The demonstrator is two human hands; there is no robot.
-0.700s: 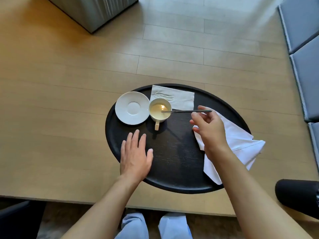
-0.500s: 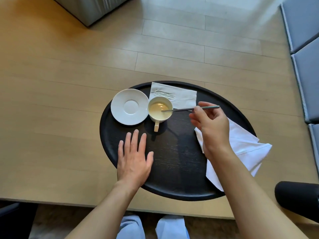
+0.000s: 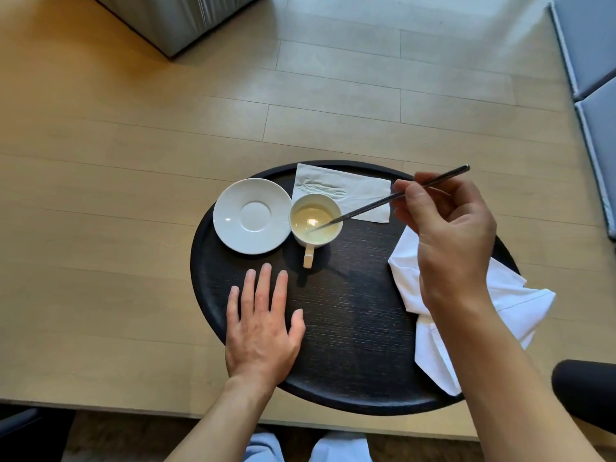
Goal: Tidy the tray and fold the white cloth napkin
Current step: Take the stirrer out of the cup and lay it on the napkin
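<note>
A round black tray [image 3: 350, 328] lies on a wooden table. At its far left sits an empty white saucer [image 3: 252, 215], and right beside that a white cup [image 3: 315, 225] with its handle towards me. My right hand [image 3: 446, 235] pinches a thin metal spoon [image 3: 393, 196], tilted, its bowl end inside the cup. A crumpled white cloth napkin [image 3: 506, 301] lies over the tray's right rim, partly hidden by my right forearm. My left hand [image 3: 263, 325] rests flat on the tray's near left, fingers spread.
A white paper napkin [image 3: 350, 190] lies flat at the tray's far edge behind the cup. Grey cushions [image 3: 596, 78] line the right side. A grey block [image 3: 186, 18] stands at the far left. A dark rounded object [image 3: 583, 385] is at the near right.
My right hand has lifted the spoon's handle up and to the right, so the spoon now slants out of the cup. My left hand stays flat on the tray.
</note>
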